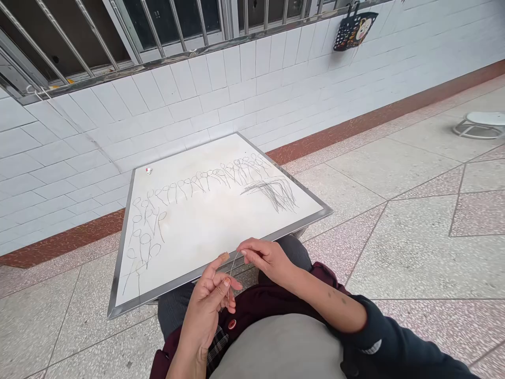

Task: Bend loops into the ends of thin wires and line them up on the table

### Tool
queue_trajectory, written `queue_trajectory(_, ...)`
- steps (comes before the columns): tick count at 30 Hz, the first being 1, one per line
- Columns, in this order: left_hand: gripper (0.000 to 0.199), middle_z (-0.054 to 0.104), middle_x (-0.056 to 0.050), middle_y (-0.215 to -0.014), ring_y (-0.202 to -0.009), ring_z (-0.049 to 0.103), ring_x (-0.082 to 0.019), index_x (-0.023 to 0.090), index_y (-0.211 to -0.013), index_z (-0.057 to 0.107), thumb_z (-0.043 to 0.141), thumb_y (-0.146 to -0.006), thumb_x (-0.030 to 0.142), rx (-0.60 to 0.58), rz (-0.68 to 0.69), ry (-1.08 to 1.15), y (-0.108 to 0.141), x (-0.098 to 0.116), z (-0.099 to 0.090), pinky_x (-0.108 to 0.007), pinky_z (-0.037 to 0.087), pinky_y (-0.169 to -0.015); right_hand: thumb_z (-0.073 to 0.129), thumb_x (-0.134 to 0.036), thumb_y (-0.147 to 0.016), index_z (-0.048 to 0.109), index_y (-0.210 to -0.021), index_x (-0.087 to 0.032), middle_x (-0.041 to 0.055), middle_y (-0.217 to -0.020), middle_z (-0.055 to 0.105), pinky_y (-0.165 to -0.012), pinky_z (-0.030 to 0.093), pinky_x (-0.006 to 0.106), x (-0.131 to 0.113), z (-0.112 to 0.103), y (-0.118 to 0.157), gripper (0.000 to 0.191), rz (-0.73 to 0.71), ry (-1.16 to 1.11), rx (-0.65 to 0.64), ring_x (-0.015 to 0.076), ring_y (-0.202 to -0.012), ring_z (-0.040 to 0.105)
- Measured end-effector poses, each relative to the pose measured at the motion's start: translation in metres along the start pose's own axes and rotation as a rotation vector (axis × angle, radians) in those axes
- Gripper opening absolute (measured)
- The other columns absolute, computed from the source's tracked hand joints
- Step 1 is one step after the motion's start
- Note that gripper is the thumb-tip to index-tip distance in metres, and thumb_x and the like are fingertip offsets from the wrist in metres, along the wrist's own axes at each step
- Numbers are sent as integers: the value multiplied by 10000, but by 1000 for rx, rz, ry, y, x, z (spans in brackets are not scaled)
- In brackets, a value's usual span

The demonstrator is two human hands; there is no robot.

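A thin wire (233,264) runs between my two hands, just in front of the table's near edge. My left hand (211,297) pinches its lower part between thumb and fingers, and the index finger, with a tan covering on its tip, stretches upward. At the bent upper end, my right hand (263,258) has its thumb and forefinger closed on the wire. On the white table (205,226) lies a long curved row of wires with looped ends (189,187). A heap of loopless wires (276,192) rests at the table's right side.
A small red-and-white item (149,171) sits at the table's far left corner. Behind the table stands a white tiled wall (197,105) with barred windows above. A black basket (353,31) hangs from the bars. A white stool (485,120) stands far right.
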State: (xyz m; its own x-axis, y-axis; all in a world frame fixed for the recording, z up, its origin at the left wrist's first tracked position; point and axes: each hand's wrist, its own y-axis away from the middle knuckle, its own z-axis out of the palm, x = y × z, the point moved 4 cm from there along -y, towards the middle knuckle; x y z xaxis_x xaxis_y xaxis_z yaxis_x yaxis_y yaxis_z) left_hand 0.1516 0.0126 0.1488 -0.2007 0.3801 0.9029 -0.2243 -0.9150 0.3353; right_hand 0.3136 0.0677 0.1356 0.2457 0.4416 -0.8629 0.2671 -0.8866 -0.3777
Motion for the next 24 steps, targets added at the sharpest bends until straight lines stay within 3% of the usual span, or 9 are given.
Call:
queue_trajectory(5,619,601,9,-730,-412,386,-35,205,-1398,361,616,-841,295,-36,-21,48,3,4,-1,-149,340,-357,443,-308,-953,650,-955,-196,15,-780,668,-616,463,210,-1,-8,2,236,-113,53,-48,103,-628,598)
queue_trajectory(13,618,592,12,-730,-413,383,-33,205,-1399,359,606,-848,338,-8,0,-13,12,7,1,-141,350,-353,438,-308,-959,654,-947,-191,19,-751,667,-628,460,217,-4,-14,5,246,-174,123,-37,113,-636,602)
queue_trajectory(20,629,609,-6,-774,-432,404,-50,199,-1400,352,596,-850,381,60,109,-129,13,4,2,-182,382,-398,474,-315,-941,641,-973,-211,13,-703,653,-682,446,253,-3,-17,7,200,-48,65,-31,145,-716,580)
queue_trajectory(24,631,642,-28,-829,-431,406,-50,225,-1393,368,600,-839,416,104,159,-181,10,1,-3,-192,384,-409,534,-322,-897,639,-841,-206,1,-698,626,-654,419,245,-4,-14,8,166,54,31,-71,136,-698,531)
